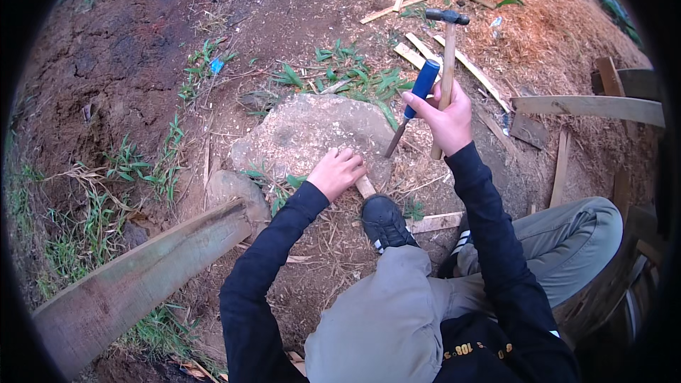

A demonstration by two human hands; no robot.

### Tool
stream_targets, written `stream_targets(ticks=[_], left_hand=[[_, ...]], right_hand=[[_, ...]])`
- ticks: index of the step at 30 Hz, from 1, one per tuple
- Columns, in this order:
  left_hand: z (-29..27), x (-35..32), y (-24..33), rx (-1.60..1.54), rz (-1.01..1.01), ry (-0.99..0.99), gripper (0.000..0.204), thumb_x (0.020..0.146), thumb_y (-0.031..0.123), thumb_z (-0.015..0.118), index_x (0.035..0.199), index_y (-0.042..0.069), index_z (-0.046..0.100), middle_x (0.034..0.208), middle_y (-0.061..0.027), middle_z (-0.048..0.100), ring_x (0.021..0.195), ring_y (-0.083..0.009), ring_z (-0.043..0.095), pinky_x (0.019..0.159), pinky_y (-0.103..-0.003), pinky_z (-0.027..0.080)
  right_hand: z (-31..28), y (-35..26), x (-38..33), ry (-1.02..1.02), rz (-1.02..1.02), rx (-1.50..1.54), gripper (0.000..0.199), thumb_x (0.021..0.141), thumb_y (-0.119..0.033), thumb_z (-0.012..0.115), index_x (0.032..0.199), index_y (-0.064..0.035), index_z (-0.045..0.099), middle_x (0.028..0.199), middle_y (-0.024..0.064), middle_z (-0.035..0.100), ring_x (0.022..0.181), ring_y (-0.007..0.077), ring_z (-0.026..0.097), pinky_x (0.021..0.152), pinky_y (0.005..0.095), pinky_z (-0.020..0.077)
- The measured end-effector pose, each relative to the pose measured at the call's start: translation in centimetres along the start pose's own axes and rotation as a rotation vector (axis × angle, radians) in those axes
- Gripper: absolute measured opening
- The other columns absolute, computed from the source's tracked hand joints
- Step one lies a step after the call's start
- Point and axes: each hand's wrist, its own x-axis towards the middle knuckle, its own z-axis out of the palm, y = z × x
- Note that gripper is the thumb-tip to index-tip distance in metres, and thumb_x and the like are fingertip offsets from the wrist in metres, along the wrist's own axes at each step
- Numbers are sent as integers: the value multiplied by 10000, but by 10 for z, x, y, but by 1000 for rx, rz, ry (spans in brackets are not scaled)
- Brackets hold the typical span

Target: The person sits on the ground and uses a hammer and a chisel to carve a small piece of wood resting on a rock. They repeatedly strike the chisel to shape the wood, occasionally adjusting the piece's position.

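My right hand is raised over the right side of a flat, pale rock. It is closed around the wooden handle of a hammer with its dark metal head up. The same hand grips a blue-handled chisel, its blade slanting down toward the rock's edge. Low at the front of the rock, my left hand has its fingers curled over a small piece of wood. One end of that wood shows between the hand and the toe of my black shoe; the rest is hidden.
A broad plank slants in from the lower left to a smaller stone. Wood strips lie beyond my right hand, and orange-brown shavings cover the far right ground. Another plank juts in at the right.
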Motion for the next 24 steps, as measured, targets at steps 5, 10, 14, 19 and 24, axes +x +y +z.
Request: stream_targets(ticks=[5,10,14,19,24], left_hand=[[2,-22,3,-13,-53,38,285,802,248,640,1084,201,650,983,28,554,987,-176,506,782,-339,409],[7,-38,26,-294,-278,181,400,688,159,758,1074,157,654,975,8,575,877,-201,548,750,-340,468],[6,-38,31,-346,-352,259,355,693,180,769,1036,157,677,990,5,612,862,-201,568,747,-336,484],[6,-68,11,-281,-626,433,308,706,213,792,991,148,697,937,-3,641,860,-167,593,704,-318,517],[-1,-53,42,-670,-1083,537,409,773,278,750,949,-24,538,906,-148,626,623,-219,620,615,-358,533]], right_hand=[[-2,-4,-5,31,-10,25,406,782,-62,788,817,-89,384,808,51,606,754,147,688,620,260,569],[-18,-11,-1,38,-35,-97,369,823,3,728,833,-86,370,859,121,635,811,223,707,678,316,611],[-29,-9,5,95,-99,-24,396,796,-61,782,815,-96,387,777,42,590,711,135,670,592,254,558],[-20,-35,2,55,-97,130,380,814,-13,748,824,-84,376,810,87,612,763,198,700,632,280,589],[-17,-35,-1,38,-115,138,370,836,25,706,832,-88,354,865,119,624,800,259,711,652,347,619]])
